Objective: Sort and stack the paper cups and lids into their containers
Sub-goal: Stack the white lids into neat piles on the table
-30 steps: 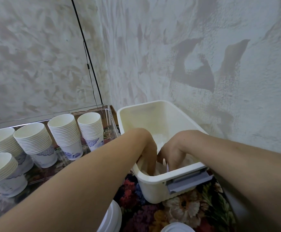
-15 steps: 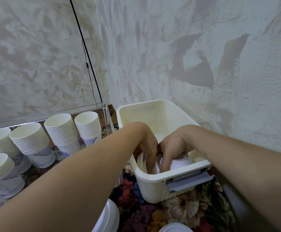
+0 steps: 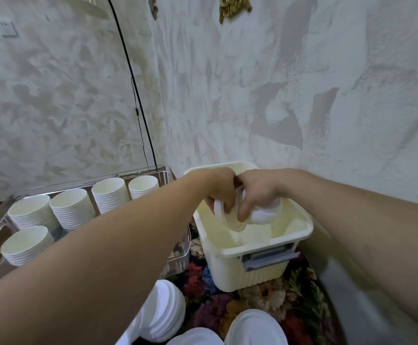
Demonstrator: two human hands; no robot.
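Observation:
Above the cream plastic bin [image 3: 250,267] my two hands hold a stack of white lids [image 3: 265,214] between them. My left hand [image 3: 219,189] grips the stack's left end, where one lid [image 3: 224,215] tilts outward. My right hand [image 3: 259,192] curls over the stack's top from the right. Several stacks of white paper cups [image 3: 72,207] stand in the clear tray [image 3: 178,255] to the left. More white lids [image 3: 163,312] lie in loose stacks near the bottom edge.
A flowered cloth [image 3: 260,302] covers the surface under the bin. Rough plaster walls meet in a corner just behind the bin and tray. A black cable [image 3: 131,78] runs down the wall to the tray's back edge.
Both hands have risen out of the bin's near end, lifting the stack of lids above its rim. The view has tilted up and pulled back.

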